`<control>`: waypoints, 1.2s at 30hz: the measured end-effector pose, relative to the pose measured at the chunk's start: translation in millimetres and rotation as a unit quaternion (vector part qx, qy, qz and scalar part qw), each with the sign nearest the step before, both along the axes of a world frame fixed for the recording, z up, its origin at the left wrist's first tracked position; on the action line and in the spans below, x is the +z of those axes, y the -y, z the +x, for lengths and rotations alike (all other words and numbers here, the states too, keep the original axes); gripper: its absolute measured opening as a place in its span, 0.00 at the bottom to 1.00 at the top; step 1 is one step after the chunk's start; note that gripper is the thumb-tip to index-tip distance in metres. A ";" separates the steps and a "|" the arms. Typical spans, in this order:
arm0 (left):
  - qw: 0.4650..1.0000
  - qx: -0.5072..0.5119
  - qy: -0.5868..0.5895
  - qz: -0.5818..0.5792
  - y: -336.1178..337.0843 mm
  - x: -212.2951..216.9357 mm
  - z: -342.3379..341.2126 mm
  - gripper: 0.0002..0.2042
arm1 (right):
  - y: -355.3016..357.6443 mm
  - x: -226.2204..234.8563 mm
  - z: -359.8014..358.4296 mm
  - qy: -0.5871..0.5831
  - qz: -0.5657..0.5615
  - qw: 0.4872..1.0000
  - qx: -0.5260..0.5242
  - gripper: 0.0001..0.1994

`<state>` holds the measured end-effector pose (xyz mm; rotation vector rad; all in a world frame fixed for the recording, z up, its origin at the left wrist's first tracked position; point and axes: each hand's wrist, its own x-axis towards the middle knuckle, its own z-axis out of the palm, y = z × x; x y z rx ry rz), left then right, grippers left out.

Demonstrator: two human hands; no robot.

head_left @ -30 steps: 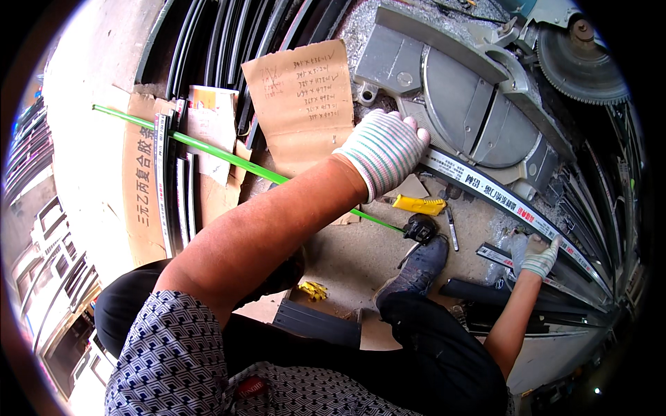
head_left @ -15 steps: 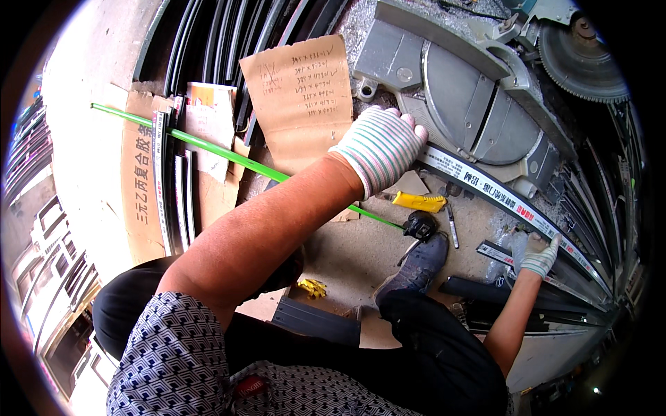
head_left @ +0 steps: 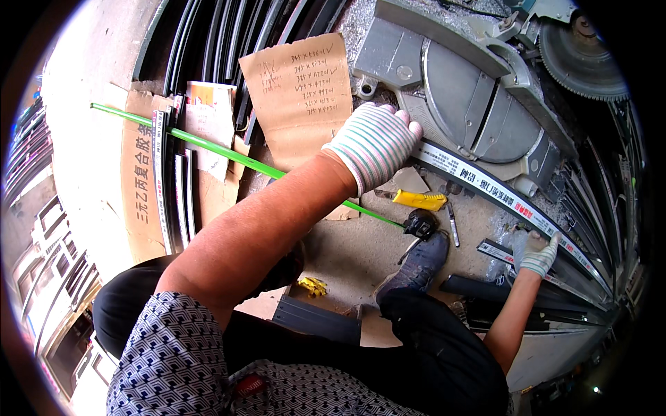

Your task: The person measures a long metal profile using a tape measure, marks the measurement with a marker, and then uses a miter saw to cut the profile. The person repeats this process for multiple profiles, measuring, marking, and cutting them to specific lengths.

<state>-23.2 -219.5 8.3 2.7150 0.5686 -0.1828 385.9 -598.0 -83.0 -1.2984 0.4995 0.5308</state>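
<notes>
Both my hands wear white knitted gloves with green stripes. My left hand is closed around the near end of a long aluminium profile with a white printed film. Farther along at the right, my right hand grips the same profile, thumb on its edge; its other fingers are partly hidden. The profile slants in front of the grey mitre saw base. Below my left hand lie a yellow utility knife, a marker pen and a black tape measure with its green blade stretched out leftward.
A toothed circular saw blade stands at the upper right. A cardboard sheet with handwriting lies beside the saw. Dark profiles are stacked at the back left, more at the right. My shoe is by the tape measure.
My left hand has shifted slightly left, and the profile's near end with it. My right hand stays in about the same place on the profile.
</notes>
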 end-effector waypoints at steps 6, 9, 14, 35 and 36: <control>0.999 0.001 -0.015 0.034 -16.2 2.8 -17.0 0.15 | -56.5 29.0 -45.1 -0.061 -0.009 0.998 -0.003 0.21; 0.999 -0.005 0.004 0.044 -34.5 4.8 -21.8 0.18 | -51.4 30.5 -43.7 -0.031 0.010 0.999 0.012 0.21; 1.000 -0.003 0.016 0.021 -68.1 -0.3 -50.7 0.20 | -77.7 20.4 -66.6 -0.025 0.052 0.997 0.050 0.18; 0.998 0.026 -0.041 -0.048 -162.1 25.6 -86.0 0.26 | -152.9 32.9 -110.2 -0.047 0.090 0.990 0.095 0.20; 0.992 0.066 -0.010 -0.105 -174.0 23.4 -94.8 0.28 | -159.8 33.3 -109.3 -0.028 0.080 0.990 0.111 0.20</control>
